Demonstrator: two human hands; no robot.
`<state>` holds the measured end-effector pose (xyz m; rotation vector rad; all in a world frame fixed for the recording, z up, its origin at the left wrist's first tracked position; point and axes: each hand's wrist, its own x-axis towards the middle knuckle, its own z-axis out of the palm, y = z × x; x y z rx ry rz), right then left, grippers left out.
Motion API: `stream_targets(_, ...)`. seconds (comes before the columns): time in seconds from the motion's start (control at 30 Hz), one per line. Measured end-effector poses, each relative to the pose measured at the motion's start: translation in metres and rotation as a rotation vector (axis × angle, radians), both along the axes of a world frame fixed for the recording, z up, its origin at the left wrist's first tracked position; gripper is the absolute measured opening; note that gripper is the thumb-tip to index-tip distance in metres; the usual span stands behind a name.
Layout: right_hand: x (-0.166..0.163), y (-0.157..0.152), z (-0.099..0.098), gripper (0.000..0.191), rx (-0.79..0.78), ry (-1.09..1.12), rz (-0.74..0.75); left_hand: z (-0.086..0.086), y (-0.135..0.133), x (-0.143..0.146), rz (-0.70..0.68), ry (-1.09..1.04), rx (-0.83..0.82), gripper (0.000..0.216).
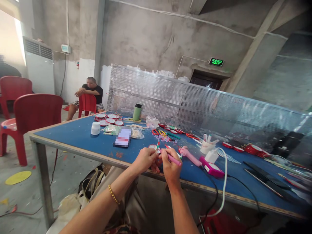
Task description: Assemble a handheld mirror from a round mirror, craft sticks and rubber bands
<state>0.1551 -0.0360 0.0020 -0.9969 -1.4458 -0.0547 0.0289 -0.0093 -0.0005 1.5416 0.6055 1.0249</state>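
Note:
My left hand (pixel 144 160) is closed around a small stick (pixel 157 147) with a red and green tip, held at the near edge of the blue table (pixel 73 135). My right hand (pixel 171 168) grips a pink pen-like tool (pixel 173 159), its tip pointed at the piece in my left hand. A small round red-rimmed piece (pixel 153 148) lies on the table just behind my left fingers. A pink glue gun (pixel 190 156) lies to the right of my hands.
Red round pieces (pixel 108 118), a white jar (pixel 95 128), a green bottle (pixel 136 112), scissors (pixel 158 132) and a white cup (pixel 206 146) stand on the table. A perforated metal screen (pixel 195 104) backs it. Red chairs (pixel 31 113) and a seated person (pixel 89 94) are at left.

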Motion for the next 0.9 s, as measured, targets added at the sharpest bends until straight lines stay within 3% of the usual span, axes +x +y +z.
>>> stream_targets(0.23, -0.002, -0.0009, -0.0023, 0.019, 0.007, 0.131, 0.05, 0.0006, -0.0013, -0.0004, 0.0, -0.076, -0.048, 0.034)
stream_targets(0.67, -0.0039, -0.0037, 0.0, 0.023, 0.012, 0.101, 0.062, 0.0005, 0.0015, 0.0017, 0.003, -0.086, -0.052, 0.043)
stream_targets(0.9, -0.0022, -0.0012, -0.001, 0.02, 0.021, 0.164, 0.067, 0.0011, 0.0027, 0.0054, 0.069, -0.062, -0.023, 0.032)
